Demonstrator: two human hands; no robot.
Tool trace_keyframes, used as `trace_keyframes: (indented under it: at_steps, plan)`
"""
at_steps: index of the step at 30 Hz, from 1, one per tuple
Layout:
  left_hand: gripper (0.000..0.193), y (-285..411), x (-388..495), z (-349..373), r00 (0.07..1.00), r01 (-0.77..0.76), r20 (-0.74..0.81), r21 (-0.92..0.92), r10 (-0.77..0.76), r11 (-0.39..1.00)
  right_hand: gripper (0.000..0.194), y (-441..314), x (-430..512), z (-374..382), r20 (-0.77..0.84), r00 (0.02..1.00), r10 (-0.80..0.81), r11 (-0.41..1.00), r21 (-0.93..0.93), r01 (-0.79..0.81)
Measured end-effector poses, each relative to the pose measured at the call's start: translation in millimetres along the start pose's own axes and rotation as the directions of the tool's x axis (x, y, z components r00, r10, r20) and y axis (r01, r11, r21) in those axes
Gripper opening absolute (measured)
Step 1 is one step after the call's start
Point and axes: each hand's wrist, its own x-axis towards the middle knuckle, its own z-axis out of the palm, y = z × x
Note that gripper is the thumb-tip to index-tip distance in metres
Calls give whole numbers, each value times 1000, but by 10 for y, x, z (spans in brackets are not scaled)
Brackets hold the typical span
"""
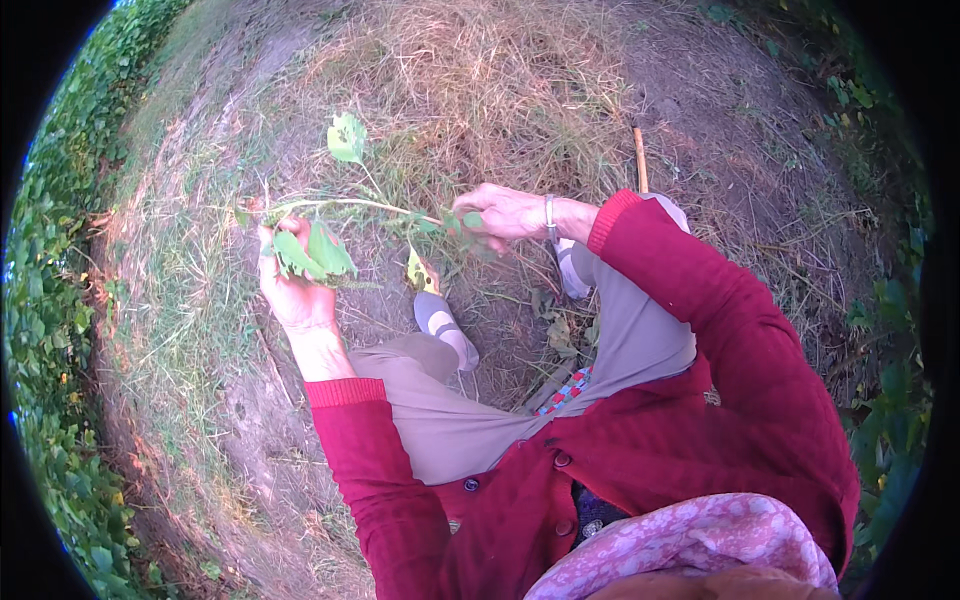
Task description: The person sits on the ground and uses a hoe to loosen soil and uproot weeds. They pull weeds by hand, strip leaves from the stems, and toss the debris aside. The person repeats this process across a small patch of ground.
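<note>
A leafy green plant stem (337,201) stretches between my two hands above the ground. My left hand (296,289) has its fingers curled around the stem's left part, with broad green leaves (313,253) lying across them. At the other end, my right hand (501,214) pinches the stem among small leaves; its fingertips are slightly blurred. One pale leaf with holes (346,137) sticks up from the stem on a thin stalk. Below it hangs a yellowish leaf (420,271) with dark-edged holes, just above the toe of my shoe.
Dry grass (480,67) and bare soil surround my feet in grey shoes (444,322). A wooden stick (640,161) extends past my right knee. Leafy vines (52,322) line the left; more foliage (892,420) grows at right. A colourful checked piece (566,390) shows beneath me.
</note>
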Motion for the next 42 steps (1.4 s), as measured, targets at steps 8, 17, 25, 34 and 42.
trace_keyframes:
  at_steps: [8, 17, 25, 34, 42]
  plan:
    - [100, -218, 195, 163, 994, -72, -74, 114, 81, 991, 16, -489, 506, 143, -125, 989, 74, 881, 472, -7]
    - [25, -701, 119, 400, 997, 4, 61, 494, -38, 870, 27, -334, 94, 109, 144, 987, -74, 879, 476, -4]
    - [25, -893, 142, 374, 982, -59, -81, 727, 171, 684, 63, -109, -13, -1, -192, 951, -241, 942, -283, 182]
    - [25, -898, 27, 311, 973, 26, -196, 620, 123, 784, 23, -157, 300, 320, -34, 797, -603, 495, -799, 341]
    - [27, -941, -92, 243, 965, 64, -242, 595, 102, 802, 19, -99, 180, 416, 154, 727, -669, 359, -790, 498]
